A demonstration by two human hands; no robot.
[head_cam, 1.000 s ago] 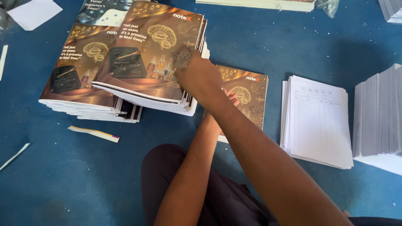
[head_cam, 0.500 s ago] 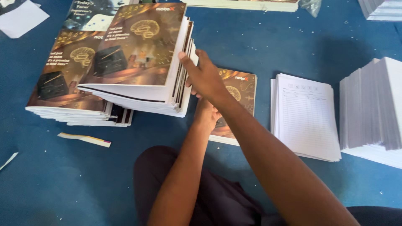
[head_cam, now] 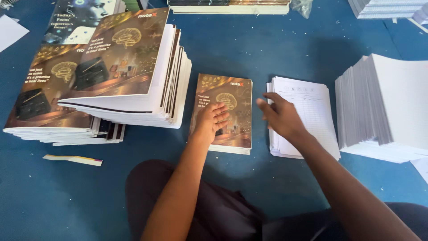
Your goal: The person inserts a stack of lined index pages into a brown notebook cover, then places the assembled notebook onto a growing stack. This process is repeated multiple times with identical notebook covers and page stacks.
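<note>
My left hand [head_cam: 212,119] lies flat, fingers spread, on a single brown notebook cover [head_cam: 232,96] with a brain picture, lying on the blue floor in front of me. My right hand [head_cam: 280,115] is open, its fingers resting on the left edge of a small stack of white ruled sheets [head_cam: 312,111] just right of the cover. Neither hand grips anything. A tall, leaning stack of the same brown covers [head_cam: 129,71] stands to the left of the single cover.
A lower stack of covers [head_cam: 44,102] sits further left. A thick pile of white paper [head_cam: 392,102] stands at the right. More stacks line the far edge [head_cam: 227,5]. A paper strip [head_cam: 73,159] lies on the floor near my knee [head_cam: 214,205].
My right hand has left the tall stack of covers and swung right onto the white sheets. The left hand now lies fully visible on the single cover.
</note>
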